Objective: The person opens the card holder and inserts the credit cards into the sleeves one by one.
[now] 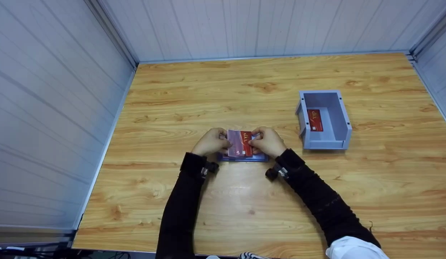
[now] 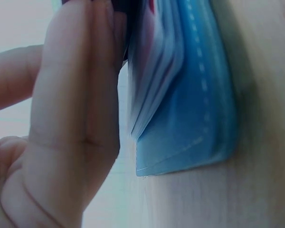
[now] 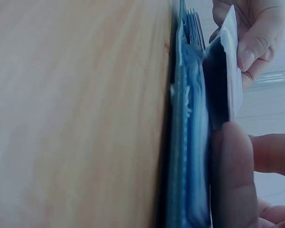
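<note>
A blue card holder (image 2: 194,118) lies on the table, its translucent sleeves (image 2: 156,80) fanned up from the cover. Over it, my left hand (image 1: 213,141) pinches the left edge of a clear sleeve (image 1: 235,144). From the right, my right hand (image 1: 268,141) pinches a red card (image 1: 246,138) with gold lettering between thumb and fingers. The card's left part lies against the sleeve; how far inside it sits, I cannot tell. In the right wrist view, the left thumb (image 3: 256,45) presses the raised sleeve above the holder's blue edge (image 3: 178,142).
To the right stands a grey open-front bin (image 1: 323,144) with another red card (image 1: 315,120) inside. The wooden table (image 1: 194,93) meets white panel walls (image 1: 208,28) at the back and both sides. Wrist cameras are strapped over black sleeves.
</note>
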A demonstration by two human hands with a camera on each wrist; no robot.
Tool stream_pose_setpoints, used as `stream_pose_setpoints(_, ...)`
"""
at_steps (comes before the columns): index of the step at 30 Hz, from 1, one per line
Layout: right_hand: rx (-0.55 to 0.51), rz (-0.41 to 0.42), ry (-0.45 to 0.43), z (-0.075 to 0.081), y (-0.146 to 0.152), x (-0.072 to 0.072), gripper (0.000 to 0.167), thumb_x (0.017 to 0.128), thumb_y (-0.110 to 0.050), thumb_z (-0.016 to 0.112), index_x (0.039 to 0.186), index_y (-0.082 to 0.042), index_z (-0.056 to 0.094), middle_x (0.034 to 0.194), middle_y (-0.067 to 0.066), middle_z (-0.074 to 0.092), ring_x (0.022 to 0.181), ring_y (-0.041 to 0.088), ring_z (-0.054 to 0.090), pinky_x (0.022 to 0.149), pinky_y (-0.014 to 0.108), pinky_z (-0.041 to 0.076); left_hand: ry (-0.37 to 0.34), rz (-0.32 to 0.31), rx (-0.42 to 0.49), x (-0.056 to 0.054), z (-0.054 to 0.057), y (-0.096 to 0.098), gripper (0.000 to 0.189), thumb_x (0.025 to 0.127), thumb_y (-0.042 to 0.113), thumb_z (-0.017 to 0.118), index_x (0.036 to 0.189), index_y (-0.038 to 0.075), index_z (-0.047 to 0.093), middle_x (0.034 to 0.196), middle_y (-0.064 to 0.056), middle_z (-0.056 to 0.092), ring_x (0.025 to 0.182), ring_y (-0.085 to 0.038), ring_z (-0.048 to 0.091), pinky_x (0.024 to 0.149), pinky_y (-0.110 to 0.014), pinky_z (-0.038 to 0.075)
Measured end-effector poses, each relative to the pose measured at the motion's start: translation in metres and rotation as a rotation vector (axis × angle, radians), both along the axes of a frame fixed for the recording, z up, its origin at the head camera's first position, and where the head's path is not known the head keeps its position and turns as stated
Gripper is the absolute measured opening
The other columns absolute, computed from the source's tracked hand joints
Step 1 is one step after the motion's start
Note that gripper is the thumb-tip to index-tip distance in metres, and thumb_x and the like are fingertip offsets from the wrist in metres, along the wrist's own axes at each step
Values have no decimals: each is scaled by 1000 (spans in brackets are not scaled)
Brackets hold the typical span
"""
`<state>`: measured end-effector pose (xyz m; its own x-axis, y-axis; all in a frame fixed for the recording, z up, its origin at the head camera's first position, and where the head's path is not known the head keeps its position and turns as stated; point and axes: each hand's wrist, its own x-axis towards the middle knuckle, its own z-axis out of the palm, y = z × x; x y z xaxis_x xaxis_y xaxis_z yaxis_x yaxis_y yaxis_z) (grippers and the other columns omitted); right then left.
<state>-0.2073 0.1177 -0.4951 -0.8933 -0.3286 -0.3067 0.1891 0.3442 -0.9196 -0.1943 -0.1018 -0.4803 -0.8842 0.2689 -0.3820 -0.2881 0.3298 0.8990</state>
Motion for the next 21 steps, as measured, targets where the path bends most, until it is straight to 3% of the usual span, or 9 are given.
stream_pose_setpoints(9, 37, 18, 5, 0, -4, 2, 45, 90, -1, 62, 133, 8, 52, 80, 5, 60, 56, 8, 63, 56, 22, 58, -20, 3, 22, 0, 1, 2, 25, 86, -4, 62, 110, -10, 55, 80, -7, 63, 63, -12, 65, 61, -24, 59)
stream_pose_setpoints(21, -20, -1, -15, 2, -7, 5, 43, 92, -2, 58, 132, 11, 52, 87, 14, 67, 61, 10, 66, 61, 25, 60, -12, -20, -10, -1, 0, 1, 26, 88, -1, 63, 112, -8, 56, 84, -8, 65, 68, -13, 67, 64, -26, 60)
